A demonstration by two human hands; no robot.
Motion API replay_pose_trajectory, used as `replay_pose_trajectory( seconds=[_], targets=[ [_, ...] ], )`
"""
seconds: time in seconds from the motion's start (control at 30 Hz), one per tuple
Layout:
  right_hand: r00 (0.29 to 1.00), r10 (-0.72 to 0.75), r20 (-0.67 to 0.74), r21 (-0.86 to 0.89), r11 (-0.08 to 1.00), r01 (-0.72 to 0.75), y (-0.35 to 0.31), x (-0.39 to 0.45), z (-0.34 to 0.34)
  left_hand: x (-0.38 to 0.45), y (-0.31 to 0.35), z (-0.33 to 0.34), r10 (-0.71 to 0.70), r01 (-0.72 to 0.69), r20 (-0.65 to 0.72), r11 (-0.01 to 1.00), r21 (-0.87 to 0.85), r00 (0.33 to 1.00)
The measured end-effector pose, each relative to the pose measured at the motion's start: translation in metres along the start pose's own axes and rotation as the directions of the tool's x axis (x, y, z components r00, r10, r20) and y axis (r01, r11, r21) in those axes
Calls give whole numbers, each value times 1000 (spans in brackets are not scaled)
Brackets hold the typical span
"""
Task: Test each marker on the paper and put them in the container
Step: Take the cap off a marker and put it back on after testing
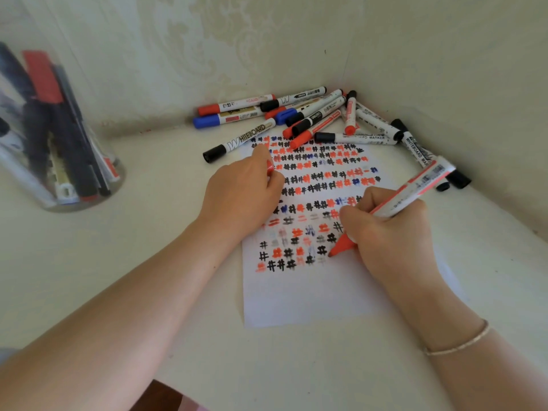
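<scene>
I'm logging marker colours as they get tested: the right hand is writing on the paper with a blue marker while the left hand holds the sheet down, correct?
Not quite. The marker in the right hand is red, not blue; the head view shows its red tip on the paper. The left hand does hold the sheet down.

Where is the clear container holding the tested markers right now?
In the head view, the clear container stands at the far left of the table, near the wall, well left of the paper and apart from the left hand.

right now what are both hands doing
Left hand: closed on a red cap, resting on the paper.
Right hand: holding a red marker, tip on paper.
</scene>
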State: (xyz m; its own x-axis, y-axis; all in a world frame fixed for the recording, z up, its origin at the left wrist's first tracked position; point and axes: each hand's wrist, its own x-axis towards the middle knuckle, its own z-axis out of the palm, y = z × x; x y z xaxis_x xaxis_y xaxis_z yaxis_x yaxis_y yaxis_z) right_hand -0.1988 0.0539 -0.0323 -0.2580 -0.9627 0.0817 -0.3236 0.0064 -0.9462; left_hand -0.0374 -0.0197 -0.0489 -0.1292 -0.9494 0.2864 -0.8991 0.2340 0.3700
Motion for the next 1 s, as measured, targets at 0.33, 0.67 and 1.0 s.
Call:
replay_pose_trajectory(
  seconds=[0.33, 0.67, 1.0],
  targets=[
    [999, 8, -33, 6, 1000, -8, 0, 0, 0, -1, 2, -2, 2, -2, 1, 1000, -9, 1000],
    [979, 201, 18, 453, 872, -187, -8, 18, -12, -3, 4, -10, 106, -136, -106, 931, -339, 989],
    [994, 86, 60, 595, 797, -105, -46, 47, -4, -7, 6, -17, 46, -49, -21, 773, -633, 999]
  ],
)
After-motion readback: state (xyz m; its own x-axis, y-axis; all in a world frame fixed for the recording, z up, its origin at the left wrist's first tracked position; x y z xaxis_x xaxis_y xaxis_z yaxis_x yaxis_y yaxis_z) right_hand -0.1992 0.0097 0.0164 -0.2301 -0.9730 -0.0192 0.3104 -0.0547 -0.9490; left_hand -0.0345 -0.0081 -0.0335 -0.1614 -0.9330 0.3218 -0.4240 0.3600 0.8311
